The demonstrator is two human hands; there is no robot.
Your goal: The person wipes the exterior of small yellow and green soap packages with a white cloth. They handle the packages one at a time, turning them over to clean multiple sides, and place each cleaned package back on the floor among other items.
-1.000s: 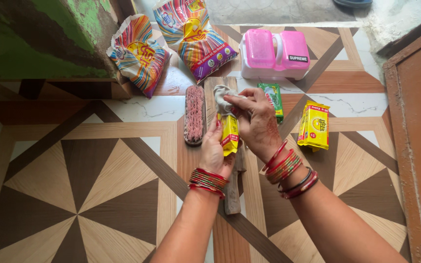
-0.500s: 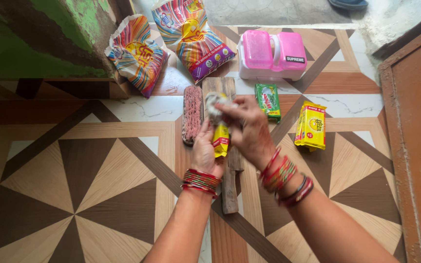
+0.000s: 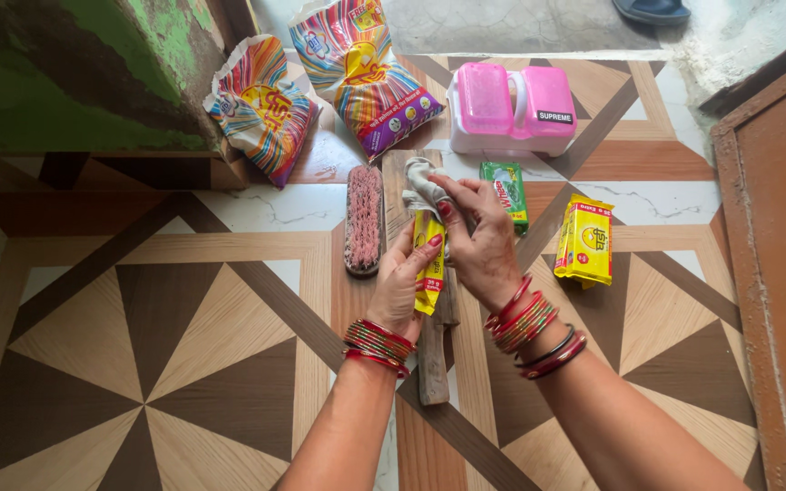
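The left hand (image 3: 399, 289) is closed around a yellow packet (image 3: 428, 264), its fingers wrapped round the lower part so the packet stands roughly upright with the top end free, which leaves that end open to the other hand. The right hand (image 3: 482, 247) comes in from the side and above, its fingers pinched shut on the crumpled pale wrapping (image 3: 422, 187) at the packet's top, just above the left thumb. Both wrists carry stacks of red and green bangles and are raised over the patterned floor (image 3: 138, 345), forearms converging from the lower edge of the view. Directly beneath the hands lies a wooden bat (image 3: 433, 364), with a scrubbing brush (image 3: 363, 218) just beside it, bristles up. Near the right hand rest a green bar packet (image 3: 506, 188) and a second yellow packet (image 3: 585, 240); farther off sit a pink box (image 3: 511, 107) and two striped bags (image 3: 311, 82).
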